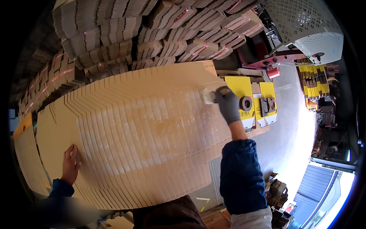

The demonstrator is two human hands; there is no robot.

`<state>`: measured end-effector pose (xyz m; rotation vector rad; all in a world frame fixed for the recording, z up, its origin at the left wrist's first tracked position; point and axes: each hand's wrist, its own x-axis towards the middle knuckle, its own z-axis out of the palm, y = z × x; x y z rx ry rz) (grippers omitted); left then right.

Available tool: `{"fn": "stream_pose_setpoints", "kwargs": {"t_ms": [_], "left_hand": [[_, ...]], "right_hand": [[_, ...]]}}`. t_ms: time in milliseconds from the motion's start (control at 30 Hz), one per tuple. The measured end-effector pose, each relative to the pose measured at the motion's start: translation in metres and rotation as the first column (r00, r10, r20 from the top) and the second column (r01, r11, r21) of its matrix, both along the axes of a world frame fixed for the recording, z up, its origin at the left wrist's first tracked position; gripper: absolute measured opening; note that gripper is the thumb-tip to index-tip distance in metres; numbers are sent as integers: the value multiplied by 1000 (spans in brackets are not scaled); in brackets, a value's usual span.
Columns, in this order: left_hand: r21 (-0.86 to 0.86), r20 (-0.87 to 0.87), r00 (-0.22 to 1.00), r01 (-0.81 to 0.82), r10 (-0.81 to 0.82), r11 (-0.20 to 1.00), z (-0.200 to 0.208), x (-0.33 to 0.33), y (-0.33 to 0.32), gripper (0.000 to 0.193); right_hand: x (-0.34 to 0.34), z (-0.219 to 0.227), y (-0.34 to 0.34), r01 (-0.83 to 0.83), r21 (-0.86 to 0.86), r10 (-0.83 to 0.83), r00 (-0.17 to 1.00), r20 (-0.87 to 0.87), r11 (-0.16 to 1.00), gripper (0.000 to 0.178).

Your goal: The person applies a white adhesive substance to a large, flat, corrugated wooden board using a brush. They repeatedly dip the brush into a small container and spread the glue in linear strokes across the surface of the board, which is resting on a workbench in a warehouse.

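A row of overlapping brown cardboard sheets (87, 164) lies fanned out in front of me. Across their middle runs a wet-looking, whitish, shiny smear (152, 129) that resembles glue. My right hand (227, 105), in a grey glove, grips a wide brush (208, 97) whose pale bristles touch the sheets at the far right end of the smear. The brush's handle is mostly hidden by the glove. At the left end, my bare left hand (71, 165) rests on the broad top sheet with its fingers stretched out, holding nothing.
Tied bundles of folded cardboard (118, 36) are stacked high behind the sheets. On the right lie yellow printed cartons (240, 86) with a dark ring (246, 103) on them. A machine with a perforated light cover (305, 23) stands at the far right.
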<state>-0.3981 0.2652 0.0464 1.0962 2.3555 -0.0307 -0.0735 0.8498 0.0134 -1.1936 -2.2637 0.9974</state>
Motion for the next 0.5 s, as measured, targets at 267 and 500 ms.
{"fn": "stream_pose_setpoints", "kwargs": {"t_ms": [267,500], "left_hand": [[52,37,999,12,-14,999,-5,-4,1,76],[216,178,962,-245,208,945,-48,-31,-54,60]], "right_hand": [[84,-18,71,116,409,-184,974,132,905,13],[218,42,60,316,-56,-316,884,-345,947,14]]}}
